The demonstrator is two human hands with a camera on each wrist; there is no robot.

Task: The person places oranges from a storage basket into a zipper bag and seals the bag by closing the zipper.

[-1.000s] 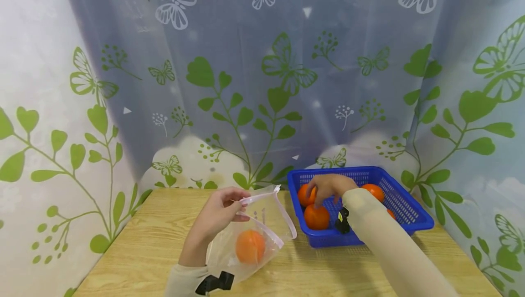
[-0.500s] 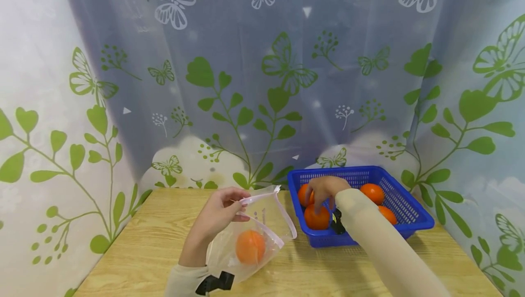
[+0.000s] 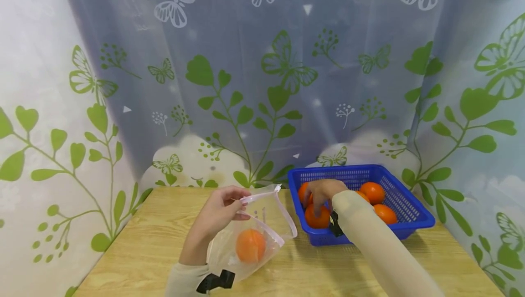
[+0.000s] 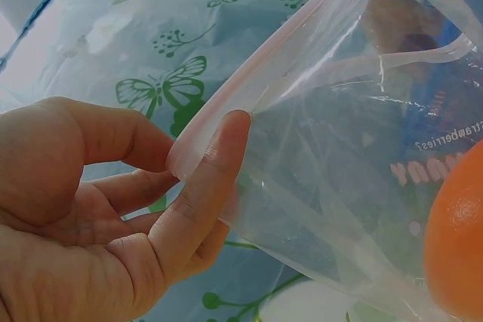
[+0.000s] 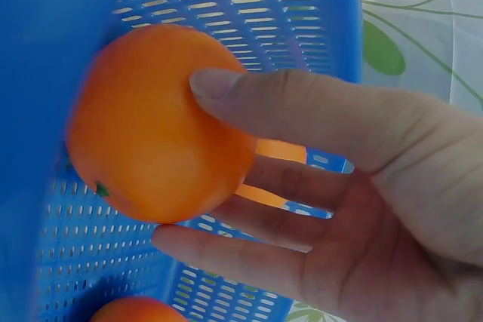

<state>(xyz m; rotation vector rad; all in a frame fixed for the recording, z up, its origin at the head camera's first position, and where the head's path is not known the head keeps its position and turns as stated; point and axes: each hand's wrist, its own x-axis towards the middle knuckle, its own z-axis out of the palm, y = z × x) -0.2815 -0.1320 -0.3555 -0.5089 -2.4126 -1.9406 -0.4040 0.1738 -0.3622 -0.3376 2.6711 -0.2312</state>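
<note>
At the left, my left hand (image 3: 223, 206) pinches the pink-edged mouth of a clear zip-lock bag (image 4: 324, 156) between thumb and fingers. The bag's mouth gapes toward the basket, and one orange (image 3: 250, 246) lies inside it. My right hand (image 5: 324, 186) reaches into a blue plastic basket (image 3: 414, 224) at the right. Its thumb presses on an orange (image 5: 155, 133) while the other fingers curl around the far side, so the hand grips this fruit near the basket's left wall. Another orange (image 3: 302, 192) sits just behind, partly hidden by the hand.
Further oranges lie in the basket's right half, among them one orange (image 3: 372, 192) at the back and another orange (image 3: 385, 214) nearer the front. The basket and bag rest on a wooden table (image 3: 156, 238). A patterned curtain (image 3: 246, 105) rises behind and on both sides.
My right hand has shifted slightly left and down onto the front-left orange, and its forearm has uncovered more of the oranges at the right. The left hand and the bag have stayed put.
</note>
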